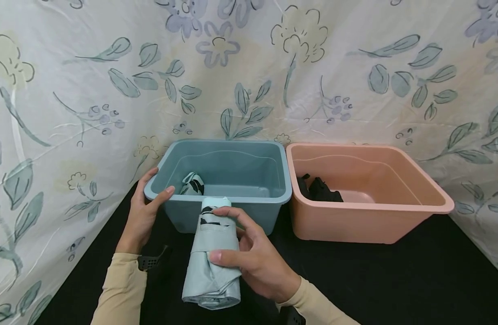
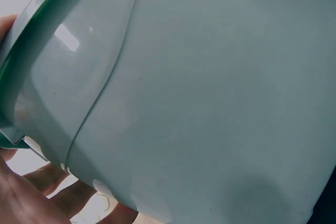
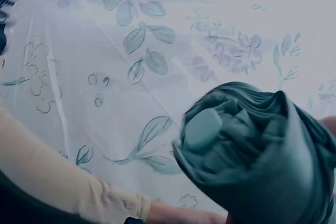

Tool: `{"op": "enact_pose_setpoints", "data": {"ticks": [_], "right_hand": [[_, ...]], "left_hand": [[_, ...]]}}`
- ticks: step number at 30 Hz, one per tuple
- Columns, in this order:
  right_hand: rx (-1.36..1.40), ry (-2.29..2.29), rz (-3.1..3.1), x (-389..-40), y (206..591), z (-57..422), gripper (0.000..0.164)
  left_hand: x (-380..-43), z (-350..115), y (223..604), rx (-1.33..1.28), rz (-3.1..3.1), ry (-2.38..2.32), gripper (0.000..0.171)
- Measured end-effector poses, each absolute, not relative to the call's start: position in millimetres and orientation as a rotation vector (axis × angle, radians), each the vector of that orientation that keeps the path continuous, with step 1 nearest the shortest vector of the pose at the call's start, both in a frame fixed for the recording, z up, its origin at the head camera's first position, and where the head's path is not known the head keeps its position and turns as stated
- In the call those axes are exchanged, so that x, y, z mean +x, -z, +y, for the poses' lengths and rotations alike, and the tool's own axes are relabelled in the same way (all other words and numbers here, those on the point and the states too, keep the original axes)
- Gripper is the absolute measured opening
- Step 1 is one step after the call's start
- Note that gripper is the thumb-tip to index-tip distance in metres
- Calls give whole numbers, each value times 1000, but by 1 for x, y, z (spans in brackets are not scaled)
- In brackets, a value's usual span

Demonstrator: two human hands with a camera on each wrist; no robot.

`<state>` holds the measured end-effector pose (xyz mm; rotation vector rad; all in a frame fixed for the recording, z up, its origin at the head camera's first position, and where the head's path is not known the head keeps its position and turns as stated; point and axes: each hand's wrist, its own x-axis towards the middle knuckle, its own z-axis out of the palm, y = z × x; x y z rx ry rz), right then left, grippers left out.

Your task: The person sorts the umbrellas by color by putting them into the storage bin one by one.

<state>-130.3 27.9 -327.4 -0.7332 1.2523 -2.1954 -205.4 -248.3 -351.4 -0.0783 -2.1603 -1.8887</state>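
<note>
My right hand (image 1: 265,262) grips a rolled light blue-green fabric bundle (image 1: 216,271) with black print near its upper end. The bundle is upright in front of the blue bin (image 1: 228,210), its upper end overlapping the front rim in the head view. One end of the roll (image 3: 247,135) shows gathered folds and a pale rounded piece. At the bin's left corner, my left hand (image 1: 143,212) holds the rim, thumb along the front and fingers at the side. Inside that bin lies a small light blue-green item (image 1: 193,184) with black print, partly hidden by the front wall.
To the right of the blue bin stands a pink bin (image 1: 354,221), with a dark crumpled item (image 1: 322,190) at its left inside. Both bins rest on a black surface (image 1: 354,280). A floral curtain (image 1: 249,67) hangs behind and along the sides.
</note>
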Motion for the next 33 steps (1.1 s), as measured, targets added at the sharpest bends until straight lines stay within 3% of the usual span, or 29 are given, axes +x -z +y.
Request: {"op": "enact_pose_setpoints", "data": {"ticks": [15, 25, 33], "right_hand": [[-715, 2229, 1380, -139, 303, 50, 79], [-926, 2063, 1717, -178, 266, 51, 96], [-861, 2082, 1699, -230, 239, 39, 78]], "left_hand": [[-206, -246, 351, -90, -2155, 1895, 74], [-205, -247, 351, -76, -2157, 1887, 75], [-205, -248, 352, -69, -2144, 1912, 75]]}}
